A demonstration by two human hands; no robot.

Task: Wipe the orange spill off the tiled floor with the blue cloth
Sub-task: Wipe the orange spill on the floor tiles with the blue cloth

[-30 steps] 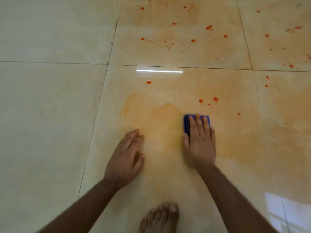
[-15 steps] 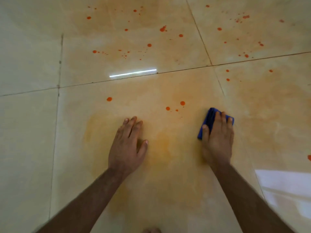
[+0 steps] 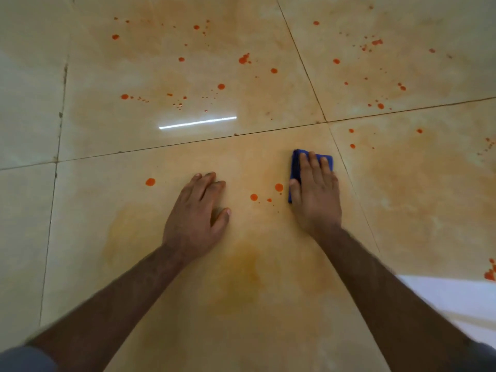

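From the head camera, looking straight down: the right hand (image 3: 315,196) lies flat on top of a folded blue cloth (image 3: 295,167), fingers straight and close together, thumb laid along the cloth's left edge, pressing it onto the cream tiled floor (image 3: 29,224). The cloth sits near the far right corner of the tile under both hands, just short of the grout line (image 3: 188,142) crossing ahead of it, and only its top and left edges show around the hand. The left hand (image 3: 197,213) is planted palm-down on the bare tile, well left of the cloth, fingers together and pointing ahead, thumb sticking out to the right, holding nothing. Between the two hands sit a few round orange drops (image 3: 279,187), the biggest almost touching the cloth's left edge, with one more drop (image 3: 150,181) off to the left. A hazy orange smear (image 3: 241,267) covers the tile between the forearms, and the tiles farther ahead are peppered with orange splatter (image 3: 243,59). A bright strip of reflected light (image 3: 197,122) shines on the glossy tile beyond the grout line.
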